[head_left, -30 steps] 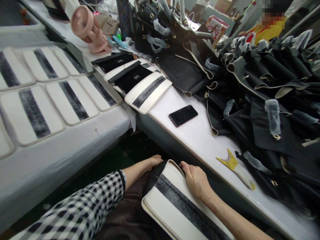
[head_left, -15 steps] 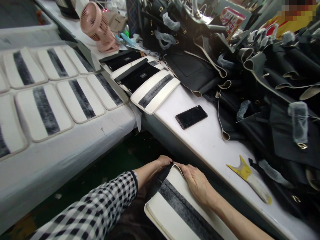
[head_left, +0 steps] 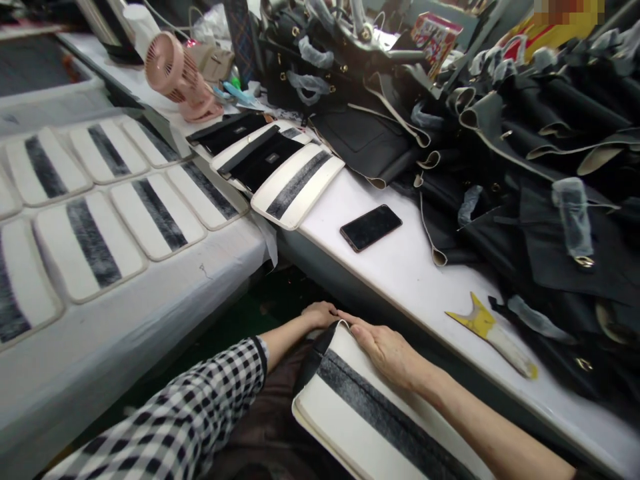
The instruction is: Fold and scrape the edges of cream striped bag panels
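Phone (head_left: 371, 227) and yellow tool (head_left: 495, 338) lie nearby; right fingers (head_left: 364, 337) grip panel (head_left: 383, 415), left fingers (head_left: 326, 309) unclear.

The white rectangular panel (head_left: 370, 410) on the lap has a mottled charcoal band down its length and a creamy edge; the smooth folded piece (head_left: 311, 363) at its end is black. Black-and-white check covers the cloth sleeve (head_left: 210, 393), and the cloth over the lap (head_left: 270, 417) is dark brown. On the left, the flat rectangular panels (head_left: 93, 247) repeat the white with a charcoal stripe, edged in beige. The bench (head_left: 420, 290) is white, the rectangular phone (head_left: 371, 227) black, the round-headed plastic fan (head_left: 173, 70) pink. The forked flat tool (head_left: 493, 337) goes from yellow to off-white. The heaped leather-like bags (head_left: 555, 260) are black with beige edges and gold-coloured fittings (head_left: 584, 262).
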Available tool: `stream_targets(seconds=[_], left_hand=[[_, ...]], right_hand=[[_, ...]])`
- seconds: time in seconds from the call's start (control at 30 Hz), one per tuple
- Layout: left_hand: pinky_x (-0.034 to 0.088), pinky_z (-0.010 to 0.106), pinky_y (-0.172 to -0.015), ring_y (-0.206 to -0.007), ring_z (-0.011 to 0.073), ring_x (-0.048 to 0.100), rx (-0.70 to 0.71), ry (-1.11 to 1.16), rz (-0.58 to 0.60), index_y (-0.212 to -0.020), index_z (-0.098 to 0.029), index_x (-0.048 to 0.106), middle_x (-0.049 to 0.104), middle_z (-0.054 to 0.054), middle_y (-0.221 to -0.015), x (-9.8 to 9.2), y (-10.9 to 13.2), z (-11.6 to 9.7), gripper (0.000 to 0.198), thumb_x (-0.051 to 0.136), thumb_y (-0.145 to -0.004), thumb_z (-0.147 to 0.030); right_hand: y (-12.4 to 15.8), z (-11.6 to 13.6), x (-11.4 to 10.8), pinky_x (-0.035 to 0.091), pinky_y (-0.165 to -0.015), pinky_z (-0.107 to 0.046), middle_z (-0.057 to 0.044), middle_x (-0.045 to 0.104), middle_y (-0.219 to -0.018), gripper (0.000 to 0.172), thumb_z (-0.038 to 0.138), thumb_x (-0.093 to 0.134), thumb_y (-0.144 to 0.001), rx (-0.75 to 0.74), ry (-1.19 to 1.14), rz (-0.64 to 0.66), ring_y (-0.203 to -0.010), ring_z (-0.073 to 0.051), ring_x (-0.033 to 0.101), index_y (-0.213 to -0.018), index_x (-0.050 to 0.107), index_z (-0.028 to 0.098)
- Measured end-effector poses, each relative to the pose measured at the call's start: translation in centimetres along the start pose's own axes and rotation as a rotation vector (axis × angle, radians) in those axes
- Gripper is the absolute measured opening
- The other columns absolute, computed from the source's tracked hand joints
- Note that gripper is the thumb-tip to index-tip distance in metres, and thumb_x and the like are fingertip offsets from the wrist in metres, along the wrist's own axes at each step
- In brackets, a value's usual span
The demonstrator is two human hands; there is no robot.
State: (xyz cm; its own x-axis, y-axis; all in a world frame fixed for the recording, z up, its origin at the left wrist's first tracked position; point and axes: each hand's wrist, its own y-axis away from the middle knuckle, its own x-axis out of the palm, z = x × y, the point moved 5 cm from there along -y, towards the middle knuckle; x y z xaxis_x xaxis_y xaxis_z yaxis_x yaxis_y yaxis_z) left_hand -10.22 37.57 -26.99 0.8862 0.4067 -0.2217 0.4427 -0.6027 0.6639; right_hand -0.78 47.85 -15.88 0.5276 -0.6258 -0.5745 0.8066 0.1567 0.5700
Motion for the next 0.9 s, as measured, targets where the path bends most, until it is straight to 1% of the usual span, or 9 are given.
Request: stream_targets(seconds=[0.07, 0.13, 0.2, 0.3, 0.37, 0.5, 0.67, 0.77, 0.9], left_hand=[[0.047, 0.028, -0.07, -0.077, 0.0156, 0.059, 0.055, -0.01, 0.0, -0.089, -0.014, 0.065, 0.063, 0.004, -0.085, -1.5, 0.7, -1.8, 0.034, 0.057, -0.091, -0.047], [0.042, 0.024, -0.062, -0.068, 0.0127, 0.054, 0.148, 0.003, 0.061, -0.084, -0.016, 0.065, 0.061, 0.001, -0.074, -2.4, 1.9, -4.4, 0.044, 0.054, -0.088, -0.058], [0.037, 0.022, -0.056, -0.06, 0.0101, 0.049, 0.253, -0.02, 0.228, -0.077, -0.016, 0.064, 0.057, -0.002, -0.066, -2.3, 3.3, -7.0, 0.046, 0.065, -0.078, -0.062], [0.032, 0.022, -0.052, -0.057, 0.0094, 0.044, 0.326, -0.144, 0.487, -0.071, -0.015, 0.061, 0.054, -0.004, -0.061, -1.4, 4.7, -9.5, 0.045, 0.082, -0.06, -0.054], [0.032, 0.022, -0.05, -0.056, 0.0099, 0.044, 0.292, -0.225, 0.565, -0.073, -0.016, 0.06, 0.053, -0.004, -0.059, -0.9, 4.7, -10.0, 0.045, 0.083, -0.058, -0.052], [0.03, 0.021, -0.043, -0.05, 0.0097, 0.041, 0.202, -0.339, 0.633, -0.078, -0.019, 0.057, 0.051, -0.006, -0.057, -0.6, 4.0, -10.0, 0.047, 0.081, -0.06, -0.055], [0.03, 0.018, -0.035, -0.044, 0.0078, 0.034, 0.089, -0.355, 0.72, -0.085, -0.021, 0.052, 0.045, -0.008, -0.058, -0.8, 3.8, -9.9, 0.048, 0.078, -0.065, -0.056], [0.031, 0.018, -0.033, -0.043, 0.0066, 0.032, 0.059, -0.364, 0.75, -0.087, -0.02, 0.05, 0.043, -0.009, -0.06, -0.9, 3.9, -9.6, 0.047, 0.076, -0.069, -0.055], [0.03, 0.019, -0.032, -0.042, 0.0071, 0.031, 0.048, -0.416, 0.73, -0.088, -0.021, 0.047, 0.043, -0.009, -0.061, -0.8, 3.6, -9.4, 0.045, 0.072, -0.074, -0.057]], right_hand=[[0.7, -0.7, 0.0, 0.044, -0.097, -0.051, -0.008, 0.06, -0.133, 0.054, 0.055, 0.02, -0.101, 0.032, -0.004, -0.008, -0.117, -0.033, 0.059, -0.15, 0.033, 0.036], [1.6, -1.5, 0.1, 0.043, -0.099, -0.051, -0.008, 0.058, -0.136, 0.055, 0.056, 0.022, -0.1, 0.021, -0.046, -0.021, -0.118, -0.032, 0.059, -0.15, 0.033, 0.035], [2.7, -2.3, 0.2, 0.041, -0.103, -0.049, -0.006, 0.054, -0.14, 0.054, 0.056, 0.025, -0.1, -0.018, -0.099, -0.025, -0.122, -0.03, 0.057, -0.15, 0.033, 0.035], [4.6, -3.6, 0.1, 0.036, -0.109, -0.043, -0.004, 0.05, -0.144, 0.054, 0.055, 0.027, -0.101, -0.062, -0.172, -0.023, -0.129, -0.026, 0.051, -0.15, 0.034, 0.033], [6.3, -4.7, 0.0, 0.034, -0.112, -0.04, -0.002, 0.047, -0.146, 0.054, 0.054, 0.029, -0.1, -0.068, -0.21, -0.019, -0.132, -0.023, 0.047, -0.149, 0.035, 0.032], [10.5, -7.7, -0.5, 0.036, -0.11, -0.037, 0.002, 0.048, -0.145, 0.05, 0.053, 0.037, -0.099, 0.019, -0.254, 0.0, -0.13, -0.022, 0.049, -0.145, 0.04, 0.035], [15.6, -11.8, -0.7, 0.033, -0.112, -0.035, 0.005, 0.049, -0.143, 0.043, 0.043, 0.044, -0.098, 0.102, -0.361, 0.001, -0.13, -0.019, 0.049, -0.14, 0.046, 0.036], [17.2, -13.4, -0.6, 0.033, -0.113, -0.035, 0.004, 0.049, -0.143, 0.043, 0.04, 0.045, -0.097, 0.112, -0.461, -0.017, -0.131, -0.02, 0.048, -0.14, 0.048, 0.033], [17.4, -14.1, -0.4, 0.034, -0.112, -0.035, 0.003, 0.051, -0.141, 0.043, 0.039, 0.046, -0.097, 0.08, -0.543, -0.026, -0.13, -0.02, 0.05, -0.139, 0.05, 0.032]])
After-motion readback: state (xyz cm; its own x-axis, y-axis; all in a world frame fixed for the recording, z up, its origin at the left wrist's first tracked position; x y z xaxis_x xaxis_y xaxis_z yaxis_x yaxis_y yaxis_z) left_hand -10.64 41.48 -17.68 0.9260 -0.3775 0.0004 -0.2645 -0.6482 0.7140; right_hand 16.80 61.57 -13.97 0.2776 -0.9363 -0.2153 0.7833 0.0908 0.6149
